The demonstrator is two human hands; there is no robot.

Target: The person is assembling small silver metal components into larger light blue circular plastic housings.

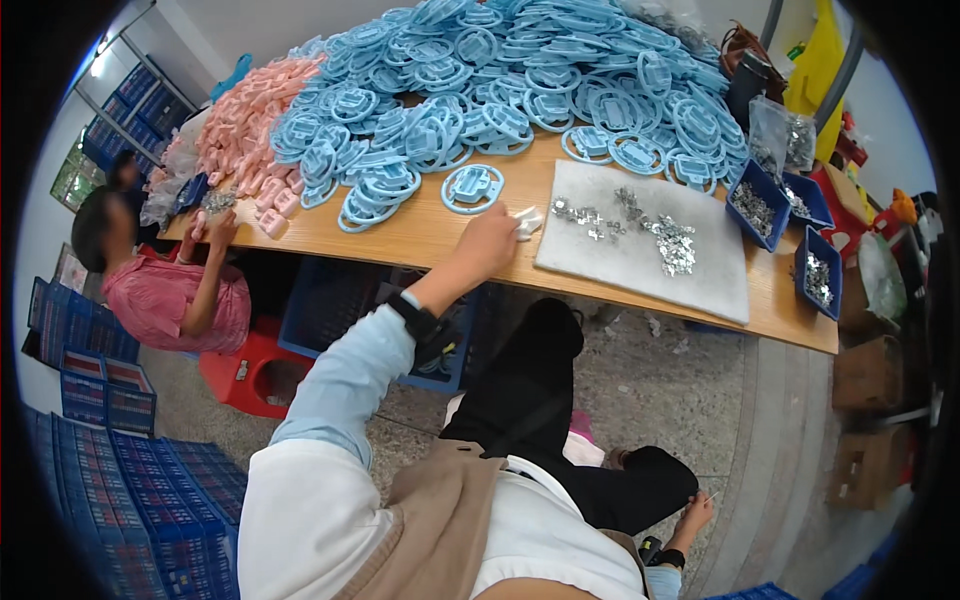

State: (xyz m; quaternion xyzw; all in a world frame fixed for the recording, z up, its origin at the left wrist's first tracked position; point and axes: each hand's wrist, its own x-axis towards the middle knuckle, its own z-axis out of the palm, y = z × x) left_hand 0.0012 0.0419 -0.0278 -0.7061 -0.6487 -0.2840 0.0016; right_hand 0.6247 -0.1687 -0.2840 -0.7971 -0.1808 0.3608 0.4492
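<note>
step: left hand [487,243] should pinch the small white plastic piece [527,221] squarely at the wooden tabletop [420,235] edge | fingers: curled on the piece, apparently grasping it | piece: at fingertips, beside grey felt mat [640,262] | right hand [695,515] low by the floor, fingers' state unclear

1. Bright, even indoor light fills the scene; a ceiling lamp [103,44] glows at the upper left
2. Shadows are soft, darkest under the wooden table [440,232]
3. The small metal parts [668,240] on the grey mat glint sharply
4. Fisheye bending curves the table edge, and a black vignette rings the frame
5. The centre is fairly sharp; the blue crates [150,500] near the rim look smeared and soft
</note>
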